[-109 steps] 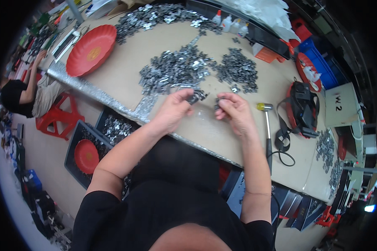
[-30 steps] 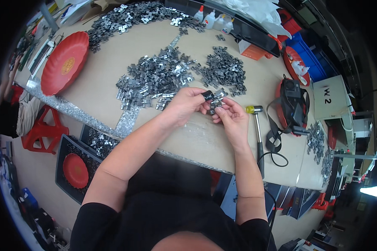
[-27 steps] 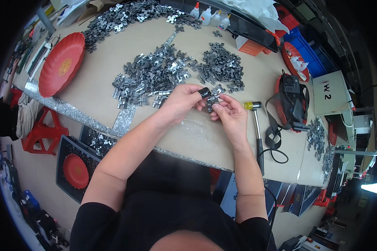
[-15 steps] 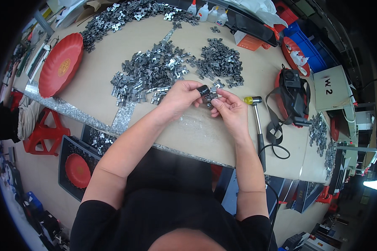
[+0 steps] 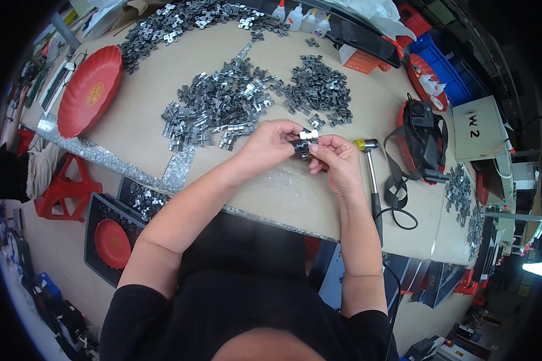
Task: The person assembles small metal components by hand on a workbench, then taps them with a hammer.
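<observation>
Near the front of the table, my left hand (image 5: 268, 144) and my right hand (image 5: 337, 159) meet with fingertips closed on bent metal clips. One shiny clip (image 5: 309, 135) shows between the fingertips. Under it, a dark clip (image 5: 305, 155) is partly hidden. Something black (image 5: 299, 145) covers or lies at my left thumb tip; whether it is a wrap or a held piece I cannot tell. Beyond my hands lie a large pile of metal clips (image 5: 217, 102) and a smaller pile (image 5: 319, 90). Right of my right hand rests a small mallet (image 5: 372, 171) with a yellow face.
A red scalloped plate (image 5: 90, 90) leans at the left edge. More clips (image 5: 186, 24) line the back, near several small glue-type bottles (image 5: 294, 18). At right are a black strapped device (image 5: 421, 129) and a white box (image 5: 479, 123). A grey bin (image 5: 102, 265) stands below left.
My hands have drawn closer together, and a shiny clip now shows above the black thing. My right hand has shifted slightly right. The view has moved a little.
</observation>
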`<state>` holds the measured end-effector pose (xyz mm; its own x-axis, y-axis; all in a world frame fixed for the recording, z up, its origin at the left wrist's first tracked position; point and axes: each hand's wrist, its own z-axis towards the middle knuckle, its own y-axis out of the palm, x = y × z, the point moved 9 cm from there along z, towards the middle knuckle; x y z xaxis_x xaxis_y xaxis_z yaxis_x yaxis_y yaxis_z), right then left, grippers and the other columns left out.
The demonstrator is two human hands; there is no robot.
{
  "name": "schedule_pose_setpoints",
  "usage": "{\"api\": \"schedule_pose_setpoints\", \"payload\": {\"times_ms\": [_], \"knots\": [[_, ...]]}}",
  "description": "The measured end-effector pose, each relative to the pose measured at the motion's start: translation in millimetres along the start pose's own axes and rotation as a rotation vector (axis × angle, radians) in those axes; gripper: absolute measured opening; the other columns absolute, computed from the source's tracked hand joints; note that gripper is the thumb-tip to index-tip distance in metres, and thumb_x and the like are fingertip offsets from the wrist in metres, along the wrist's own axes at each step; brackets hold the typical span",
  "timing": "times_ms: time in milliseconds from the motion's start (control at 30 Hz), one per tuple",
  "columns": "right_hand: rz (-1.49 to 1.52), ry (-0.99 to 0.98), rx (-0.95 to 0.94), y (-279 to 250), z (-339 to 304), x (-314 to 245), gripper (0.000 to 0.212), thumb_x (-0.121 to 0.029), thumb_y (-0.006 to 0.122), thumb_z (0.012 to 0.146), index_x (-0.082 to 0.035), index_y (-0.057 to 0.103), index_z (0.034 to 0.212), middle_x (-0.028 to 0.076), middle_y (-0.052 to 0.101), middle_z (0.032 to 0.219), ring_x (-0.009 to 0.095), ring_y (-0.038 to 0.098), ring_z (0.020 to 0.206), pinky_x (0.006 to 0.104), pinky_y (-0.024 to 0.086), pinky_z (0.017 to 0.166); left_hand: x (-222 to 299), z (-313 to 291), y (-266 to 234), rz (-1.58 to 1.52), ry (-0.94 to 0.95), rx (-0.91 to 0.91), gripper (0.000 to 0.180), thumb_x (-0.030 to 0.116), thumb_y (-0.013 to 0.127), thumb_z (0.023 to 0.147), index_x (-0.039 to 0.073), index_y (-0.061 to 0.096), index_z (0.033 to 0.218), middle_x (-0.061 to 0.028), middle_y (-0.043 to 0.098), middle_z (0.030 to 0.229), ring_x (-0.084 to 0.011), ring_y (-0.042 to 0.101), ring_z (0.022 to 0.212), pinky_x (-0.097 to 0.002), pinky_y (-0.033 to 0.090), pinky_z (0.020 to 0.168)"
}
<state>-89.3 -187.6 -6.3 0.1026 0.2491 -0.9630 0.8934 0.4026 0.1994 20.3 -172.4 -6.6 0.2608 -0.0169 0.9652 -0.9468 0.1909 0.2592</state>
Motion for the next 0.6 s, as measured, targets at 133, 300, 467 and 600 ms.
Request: {"api": "schedule_pose_setpoints", "payload": {"times_ms": [133,300,467,600], "knots": [[-0.117,0.008,-0.013,2,-5,-5,0.017,-0.008,0.061,0.077,0.003,0.057,0.088,0.003,0.058,0.067,0.007,0.054,0.054,0.0164,0.043,0.046,2,-2,4,-0.011,0.003,-0.018,0.025,-0.008,0.05,0.074,-0.004,0.054,0.098,-0.0068,0.059,0.09,-0.0105,0.056,0.083,-0.0232,0.045,0.076],[-0.205,-0.063,0.052,-3,-10,-12,0.015,-0.008,0.06,0.078,0.001,0.057,0.09,0.001,0.059,0.075,0.004,0.051,0.062,0.0147,0.038,0.053,-2,-3,1,-0.046,-0.003,0.031,0.019,-0.006,0.049,0.076,-0.004,0.057,0.093,-0.0052,0.057,0.089,-0.0106,0.055,0.082,-0.0231,0.045,0.073],[-0.265,-0.155,0.012,1,-11,-20,0.011,-0.005,0.06,0.078,0.001,0.056,0.087,0.0,0.057,0.076,0.004,0.05,0.066,0.0164,0.04,0.059,13,-12,3,0.33,0.229,0.06,0.017,-0.003,0.051,0.065,-0.002,0.058,0.081,-0.0111,0.053,0.07,-0.018,0.052,0.06,-0.0284,0.042,0.054],[-0.225,-0.142,-0.05,1,-10,-15,0.008,-0.005,0.059,0.078,0.001,0.056,0.083,0.001,0.057,0.076,0.004,0.051,0.067,0.0175,0.042,0.06,22,-16,5,0.417,0.2,0.048,0.014,-0.004,0.051,0.065,-0.003,0.057,0.077,-0.0116,0.054,0.07,-0.018,0.054,0.061,-0.0288,0.042,0.053]]}}
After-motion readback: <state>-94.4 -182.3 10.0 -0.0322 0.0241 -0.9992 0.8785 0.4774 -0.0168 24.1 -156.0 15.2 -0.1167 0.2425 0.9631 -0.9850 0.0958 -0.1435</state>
